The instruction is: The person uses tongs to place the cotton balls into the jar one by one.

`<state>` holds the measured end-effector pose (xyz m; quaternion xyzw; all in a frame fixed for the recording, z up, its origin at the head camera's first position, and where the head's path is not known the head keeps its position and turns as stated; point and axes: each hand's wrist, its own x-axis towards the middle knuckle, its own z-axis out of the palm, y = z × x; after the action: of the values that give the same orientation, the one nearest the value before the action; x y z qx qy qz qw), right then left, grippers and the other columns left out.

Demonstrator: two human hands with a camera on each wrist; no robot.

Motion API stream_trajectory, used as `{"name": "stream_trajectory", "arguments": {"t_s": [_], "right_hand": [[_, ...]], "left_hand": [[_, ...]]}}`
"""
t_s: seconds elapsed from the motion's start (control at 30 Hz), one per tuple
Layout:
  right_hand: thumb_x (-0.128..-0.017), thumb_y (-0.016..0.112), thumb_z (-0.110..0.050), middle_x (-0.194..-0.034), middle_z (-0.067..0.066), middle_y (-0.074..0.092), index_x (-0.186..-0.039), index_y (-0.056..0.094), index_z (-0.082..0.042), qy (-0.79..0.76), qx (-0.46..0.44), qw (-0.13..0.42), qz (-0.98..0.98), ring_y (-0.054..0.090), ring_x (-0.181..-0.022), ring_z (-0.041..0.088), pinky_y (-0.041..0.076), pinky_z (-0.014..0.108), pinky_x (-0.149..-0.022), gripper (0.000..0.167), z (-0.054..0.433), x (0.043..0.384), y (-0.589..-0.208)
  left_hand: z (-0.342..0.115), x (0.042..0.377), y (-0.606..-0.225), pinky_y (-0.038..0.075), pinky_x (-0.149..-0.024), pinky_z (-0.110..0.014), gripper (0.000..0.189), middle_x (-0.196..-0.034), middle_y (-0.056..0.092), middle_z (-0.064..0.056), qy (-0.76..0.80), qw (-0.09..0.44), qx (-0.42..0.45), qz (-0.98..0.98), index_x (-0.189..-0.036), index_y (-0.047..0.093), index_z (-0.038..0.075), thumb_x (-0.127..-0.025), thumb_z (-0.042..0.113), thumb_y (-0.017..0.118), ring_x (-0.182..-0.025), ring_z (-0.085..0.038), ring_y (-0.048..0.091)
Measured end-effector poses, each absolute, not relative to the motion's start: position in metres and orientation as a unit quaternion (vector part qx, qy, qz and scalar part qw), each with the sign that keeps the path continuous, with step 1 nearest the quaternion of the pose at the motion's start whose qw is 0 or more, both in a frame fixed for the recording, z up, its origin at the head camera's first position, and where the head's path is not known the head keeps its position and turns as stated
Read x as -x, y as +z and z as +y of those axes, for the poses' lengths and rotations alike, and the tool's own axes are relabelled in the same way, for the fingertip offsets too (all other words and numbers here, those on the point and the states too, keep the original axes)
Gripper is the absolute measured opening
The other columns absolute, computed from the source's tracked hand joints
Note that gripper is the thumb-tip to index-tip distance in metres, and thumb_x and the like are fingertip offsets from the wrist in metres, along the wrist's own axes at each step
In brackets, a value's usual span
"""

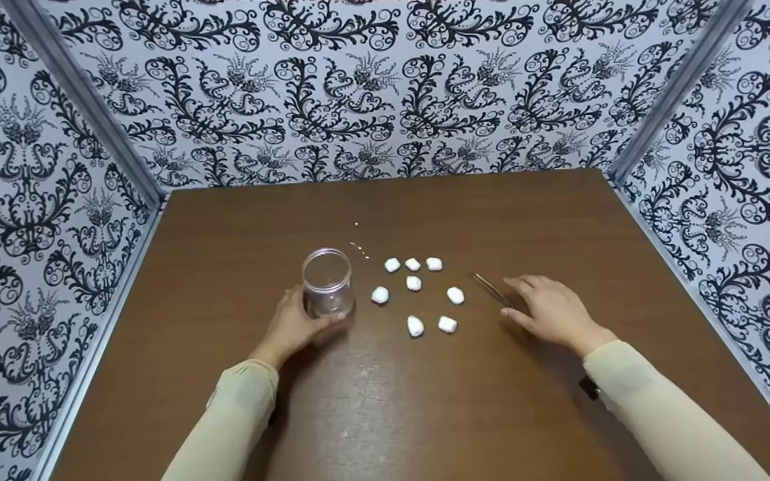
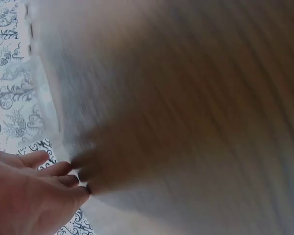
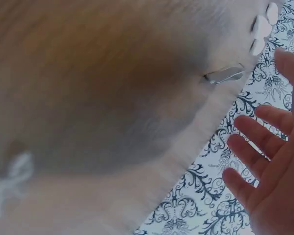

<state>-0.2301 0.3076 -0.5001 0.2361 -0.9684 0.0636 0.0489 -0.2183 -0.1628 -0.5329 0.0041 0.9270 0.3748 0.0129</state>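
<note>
A clear jar stands upright on the table, its top rim uncovered. My left hand is close around its lower left side, thumb across the front near the base. The left wrist view shows that hand with its fingers extended, the jar just beyond; contact is unclear. Metal tweezers lie on the table. Beside them my right hand has thumb and fingers apart. In the right wrist view the tweezers lie off the spread fingers. Several white cotton balls are scattered between the hands.
The brown wooden table reaches back to a patterned wall, with side walls left and right. Small pale specks lie behind the jar. A dark object sits under the right wrist.
</note>
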Motion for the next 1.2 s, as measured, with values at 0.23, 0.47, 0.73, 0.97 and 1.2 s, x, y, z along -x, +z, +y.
{"name": "stream_trajectory", "arguments": {"t_s": [0.23, 0.47, 0.73, 0.97, 1.2], "right_hand": [[-0.093, 0.068, -0.045, -0.124, 0.016, 0.064, -0.136, 0.06, -0.007, 0.046, -0.223, 0.048, -0.972, 0.06, -0.113, 0.037, 0.053, 0.057, -0.081, 0.058, 0.295, 0.237, -0.498], [-0.093, 0.07, -0.042, -0.123, 0.016, 0.065, -0.132, 0.062, -0.005, 0.041, -0.218, 0.028, -0.975, 0.061, -0.113, 0.037, 0.053, 0.058, -0.083, 0.055, 0.289, 0.242, -0.502], [-0.091, 0.074, -0.031, -0.109, 0.013, 0.067, -0.117, 0.069, -0.004, 0.045, -0.221, 0.039, -0.973, 0.067, -0.093, 0.034, 0.055, 0.054, -0.073, 0.038, 0.284, 0.245, -0.51], [-0.09, 0.075, -0.023, -0.101, 0.011, 0.067, -0.113, 0.07, -0.003, 0.055, -0.213, 0.052, -0.974, 0.068, -0.086, 0.033, 0.056, 0.051, -0.068, 0.031, 0.28, 0.247, -0.516], [-0.09, 0.075, -0.022, -0.091, 0.009, 0.065, -0.102, 0.07, -0.004, 0.051, -0.218, 0.06, -0.973, 0.067, -0.078, 0.031, 0.055, 0.05, -0.061, 0.022, 0.277, 0.252, -0.516]], "left_hand": [[-0.159, 0.22, -0.534, 0.014, -0.117, -0.056, 0.098, -0.149, 0.041, -0.028, 0.377, -0.015, -0.002, 0.926, -0.144, 0.044, -0.007, -0.075, 0.05, 0.084, -0.143, -0.047, 0.023], [-0.16, 0.22, -0.535, 0.016, -0.116, -0.058, 0.092, -0.148, 0.042, -0.029, 0.379, -0.024, -0.014, 0.925, -0.144, 0.046, -0.006, -0.078, 0.047, 0.083, -0.141, -0.049, 0.027], [-0.161, 0.221, -0.536, 0.02, -0.115, -0.059, 0.09, -0.15, 0.039, -0.028, 0.382, -0.007, -0.007, 0.924, -0.146, 0.044, -0.004, -0.081, 0.047, 0.081, -0.142, -0.049, 0.024], [-0.162, 0.219, -0.534, 0.023, -0.113, -0.06, 0.086, -0.15, 0.036, -0.031, 0.38, 0.009, -0.006, 0.925, -0.145, 0.045, -0.003, -0.084, 0.047, 0.077, -0.142, -0.048, 0.026], [-0.162, 0.221, -0.536, 0.032, -0.109, -0.058, 0.076, -0.146, 0.043, -0.028, 0.376, -0.011, -0.013, 0.927, -0.142, 0.05, 0.0, -0.084, 0.04, 0.08, -0.135, -0.046, 0.038]]}}
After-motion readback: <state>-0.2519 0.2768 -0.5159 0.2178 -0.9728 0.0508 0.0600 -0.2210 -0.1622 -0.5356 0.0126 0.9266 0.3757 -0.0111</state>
